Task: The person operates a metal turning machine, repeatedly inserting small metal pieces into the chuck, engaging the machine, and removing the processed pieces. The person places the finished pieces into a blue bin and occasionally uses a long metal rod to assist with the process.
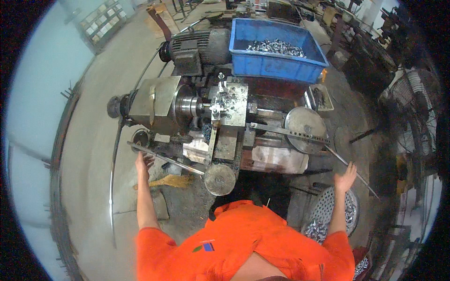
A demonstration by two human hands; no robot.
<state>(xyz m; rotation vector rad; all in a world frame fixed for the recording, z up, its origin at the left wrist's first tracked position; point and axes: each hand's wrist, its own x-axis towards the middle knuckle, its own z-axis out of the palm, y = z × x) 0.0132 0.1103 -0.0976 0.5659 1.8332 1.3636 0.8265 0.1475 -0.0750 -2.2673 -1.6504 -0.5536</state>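
Note:
On the left, my left hand (143,165) is just beside the outer end of a metal lever rod (173,162), its fingers loosely spread. That rod runs to a round metal disc (220,180) at the front of a small lathe. My right hand (345,179) lies against a second lever rod (335,153), fingers stretched and thumb apart. This rod slants out from a larger disc (304,122) joined to a perforated flat bar (276,129). Between the hands, the chuck (188,107) faces a tool block (234,105). Whether a workpiece sits there I cannot tell.
Behind the lathe stand a motor (199,47) and a blue bin (276,66) with small metal parts. A perforated basket (323,210) of metal pieces is by my right forearm. A straw broom (171,181) lies on the floor; a fan (412,100) stands far right.

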